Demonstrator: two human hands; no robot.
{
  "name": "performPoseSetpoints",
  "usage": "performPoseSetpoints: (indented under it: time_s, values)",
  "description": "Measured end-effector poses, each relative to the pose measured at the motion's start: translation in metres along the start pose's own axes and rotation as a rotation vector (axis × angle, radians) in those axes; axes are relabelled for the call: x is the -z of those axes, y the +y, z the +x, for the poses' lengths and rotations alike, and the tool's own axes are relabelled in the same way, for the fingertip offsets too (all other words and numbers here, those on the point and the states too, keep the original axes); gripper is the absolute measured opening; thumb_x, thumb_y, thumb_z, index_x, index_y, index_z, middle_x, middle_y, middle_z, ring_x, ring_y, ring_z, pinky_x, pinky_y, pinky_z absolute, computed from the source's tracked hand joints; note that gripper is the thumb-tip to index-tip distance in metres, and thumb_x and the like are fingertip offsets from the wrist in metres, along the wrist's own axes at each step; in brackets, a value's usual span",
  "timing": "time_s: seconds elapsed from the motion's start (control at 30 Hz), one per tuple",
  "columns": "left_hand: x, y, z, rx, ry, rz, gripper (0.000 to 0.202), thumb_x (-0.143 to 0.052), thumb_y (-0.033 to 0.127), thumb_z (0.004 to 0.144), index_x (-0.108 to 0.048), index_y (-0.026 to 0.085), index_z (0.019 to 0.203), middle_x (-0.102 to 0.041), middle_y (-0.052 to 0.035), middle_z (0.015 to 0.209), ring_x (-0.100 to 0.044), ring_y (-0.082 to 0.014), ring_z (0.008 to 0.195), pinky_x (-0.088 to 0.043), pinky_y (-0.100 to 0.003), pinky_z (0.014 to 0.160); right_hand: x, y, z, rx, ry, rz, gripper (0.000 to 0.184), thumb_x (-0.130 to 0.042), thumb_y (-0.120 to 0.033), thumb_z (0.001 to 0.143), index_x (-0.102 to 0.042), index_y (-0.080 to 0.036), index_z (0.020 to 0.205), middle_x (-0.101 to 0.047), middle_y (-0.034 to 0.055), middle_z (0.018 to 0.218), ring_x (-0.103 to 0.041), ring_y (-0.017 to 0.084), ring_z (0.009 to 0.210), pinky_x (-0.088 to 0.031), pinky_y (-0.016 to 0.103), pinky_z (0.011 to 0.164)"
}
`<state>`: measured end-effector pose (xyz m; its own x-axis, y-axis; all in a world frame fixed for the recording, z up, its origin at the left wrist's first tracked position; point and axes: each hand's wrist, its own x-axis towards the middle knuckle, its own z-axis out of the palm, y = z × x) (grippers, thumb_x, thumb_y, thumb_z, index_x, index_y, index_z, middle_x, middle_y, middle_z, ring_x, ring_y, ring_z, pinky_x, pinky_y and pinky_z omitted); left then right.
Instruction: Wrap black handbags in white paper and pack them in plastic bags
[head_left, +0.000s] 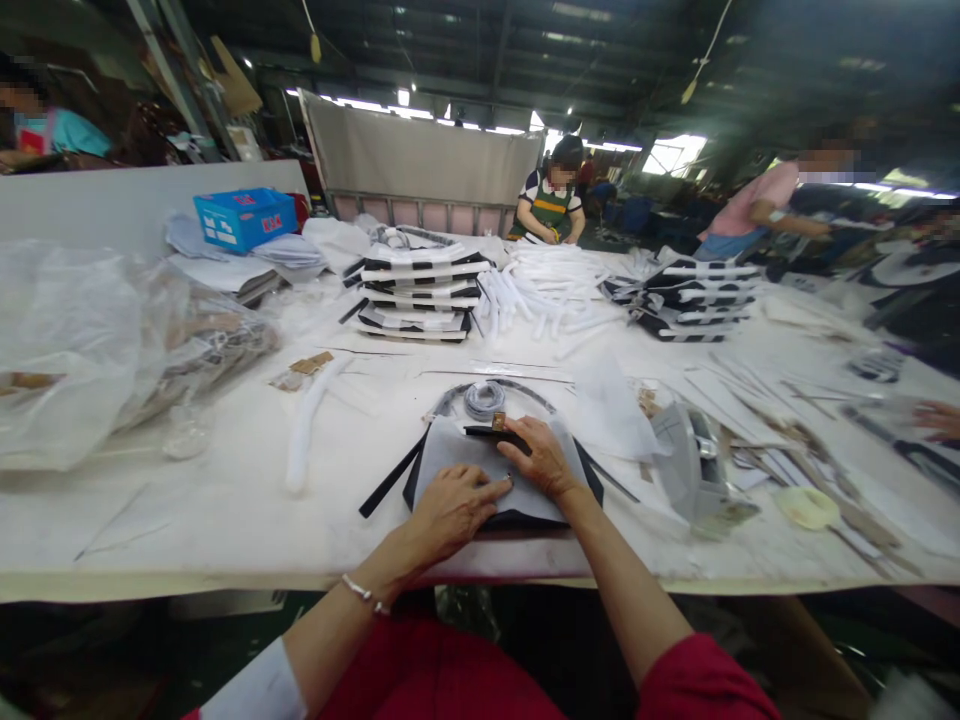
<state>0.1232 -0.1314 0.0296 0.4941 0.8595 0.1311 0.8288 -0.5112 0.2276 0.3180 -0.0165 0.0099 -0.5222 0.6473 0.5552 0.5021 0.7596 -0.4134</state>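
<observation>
In front of me on the table lies a black handbag, its front covered by a pale grey-white sheet. My left hand rests on the sheet, fingers stretched out and the index fingertip beside a small dark spot. My right hand has its thumb and fingers around a short black strap near the bag's top edge. A gold-coloured metal fitting shows at those fingertips. Behind it, a wrapped grey coil sits inside the arched handle. A black strap end sticks out to the left.
Stacked black bags with white wrapping stand behind, with another stack to the right. White padded rolls lie between. Plastic sheeting and a blue box are left; a tape dispenser is right. A co-worker stands opposite.
</observation>
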Motion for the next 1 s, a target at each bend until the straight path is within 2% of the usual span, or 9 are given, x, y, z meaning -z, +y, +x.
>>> performPoseSetpoints:
  time_s: [0.13,0.23,0.37,0.47,0.57,0.7,0.83,1.0]
  values:
    - [0.010,0.003,0.012,-0.007,-0.099,0.026,0.037,-0.056,0.033,0.093,-0.053,0.036,0.130,-0.061,-0.0033,0.102,-0.058,-0.0220,0.089,-0.047,-0.034,0.076,0.004,-0.009,-0.001,0.110,0.027,-0.026,0.017,-0.062,-0.026,0.089,-0.068,-0.025,0.105,-0.068,0.0079,0.109,-0.061,0.024,0.105,-0.039,0.051,0.107]
    - [0.012,0.007,0.017,-0.004,-0.124,0.066,0.031,-0.058,0.030,0.091,-0.058,0.034,0.122,-0.061,-0.0037,0.099,-0.059,-0.0224,0.084,-0.047,-0.033,0.069,0.007,-0.014,-0.003,0.141,0.021,0.051,0.022,-0.058,-0.021,0.091,-0.066,-0.024,0.111,-0.066,0.0089,0.113,-0.060,0.023,0.108,-0.048,0.046,0.101]
    - [0.004,0.010,0.011,0.013,-0.045,0.050,0.034,-0.058,0.027,0.091,-0.057,0.034,0.124,-0.061,-0.0045,0.100,-0.059,-0.0223,0.088,-0.048,-0.033,0.074,0.013,-0.023,-0.005,0.156,-0.057,0.111,0.031,-0.058,-0.024,0.093,-0.062,-0.024,0.124,-0.067,0.0093,0.114,-0.062,0.022,0.107,-0.053,0.040,0.095]
    - [-0.002,0.008,0.004,0.035,-0.008,-0.004,0.035,-0.060,0.027,0.091,-0.057,0.034,0.125,-0.062,-0.0040,0.099,-0.059,-0.0224,0.093,-0.047,-0.034,0.080,0.017,-0.029,-0.006,0.158,-0.033,0.135,0.022,-0.059,-0.026,0.093,-0.068,-0.024,0.113,-0.068,0.0093,0.112,-0.064,0.021,0.104,-0.055,0.039,0.093]
    - [-0.004,0.007,0.002,0.062,0.010,-0.057,0.036,-0.062,0.028,0.090,-0.056,0.029,0.125,-0.064,-0.0041,0.103,-0.060,-0.0231,0.098,-0.047,-0.035,0.085,0.020,-0.030,-0.008,0.189,-0.010,0.158,0.019,-0.058,-0.023,0.093,-0.070,-0.023,0.107,-0.070,0.0098,0.109,-0.066,0.020,0.104,-0.056,0.038,0.092]
    - [0.000,0.007,0.003,0.135,0.008,-0.083,0.040,-0.062,0.028,0.089,-0.053,0.020,0.128,-0.065,-0.0072,0.108,-0.061,-0.0248,0.100,-0.048,-0.037,0.086,0.028,-0.028,-0.014,0.258,-0.120,0.130,0.024,-0.053,-0.018,0.095,-0.066,-0.022,0.115,-0.072,0.0082,0.108,-0.066,0.020,0.110,-0.056,0.036,0.096]
    - [0.005,0.008,0.005,0.143,-0.013,-0.124,0.031,-0.062,0.027,0.089,-0.059,0.022,0.120,-0.065,-0.0063,0.109,-0.060,-0.0246,0.101,-0.048,-0.036,0.087,0.039,-0.028,-0.022,0.302,-0.289,0.081,0.027,-0.052,-0.018,0.095,-0.064,-0.023,0.119,-0.071,0.0074,0.115,-0.062,0.021,0.119,-0.053,0.037,0.101]
    - [0.005,0.007,0.004,0.143,-0.014,-0.151,0.021,-0.060,0.027,0.090,-0.064,0.022,0.110,-0.065,-0.0064,0.107,-0.060,-0.0234,0.103,-0.046,-0.034,0.089,0.047,-0.030,-0.030,0.277,-0.376,0.106,0.032,-0.056,-0.025,0.094,-0.062,-0.020,0.126,-0.066,0.0111,0.127,-0.057,0.023,0.126,-0.049,0.041,0.107]
